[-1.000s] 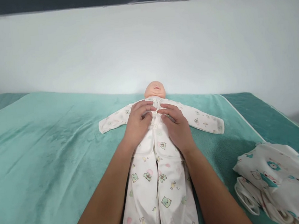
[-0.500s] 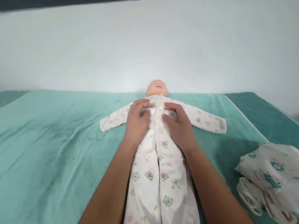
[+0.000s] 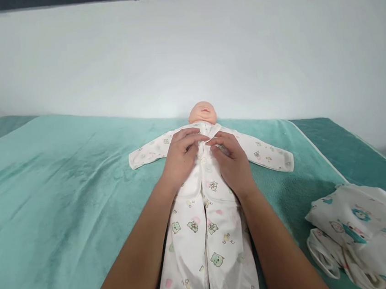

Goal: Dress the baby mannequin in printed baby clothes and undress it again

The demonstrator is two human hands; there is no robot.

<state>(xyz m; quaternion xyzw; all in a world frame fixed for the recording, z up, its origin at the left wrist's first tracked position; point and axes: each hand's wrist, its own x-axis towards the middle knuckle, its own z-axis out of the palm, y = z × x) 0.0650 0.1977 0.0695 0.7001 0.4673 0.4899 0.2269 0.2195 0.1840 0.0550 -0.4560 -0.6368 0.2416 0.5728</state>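
A baby doll (image 3: 202,112) lies on its back on a teal blanket (image 3: 56,186), dressed in a white romper (image 3: 205,226) printed with small animals. Its sleeves spread out to both sides. My left hand (image 3: 180,157) rests on the doll's chest, left of the front placket, with its fingers pinched on the fabric edge. My right hand (image 3: 231,161) mirrors it on the right side, fingertips pinching the other edge. The fingertips of both hands meet over the upper chest, just below the collar. A snap button (image 3: 203,160) shows below them.
A bundle of folded white baby clothes (image 3: 364,232) with teal prints lies on the blanket at the right. A darker green sheet (image 3: 349,155) runs along the right edge. A pale wall (image 3: 184,58) stands right behind the doll's head.
The fingertips of both hands have drawn back together at the upper chest after parting slightly half a second ago. The doll has not moved.
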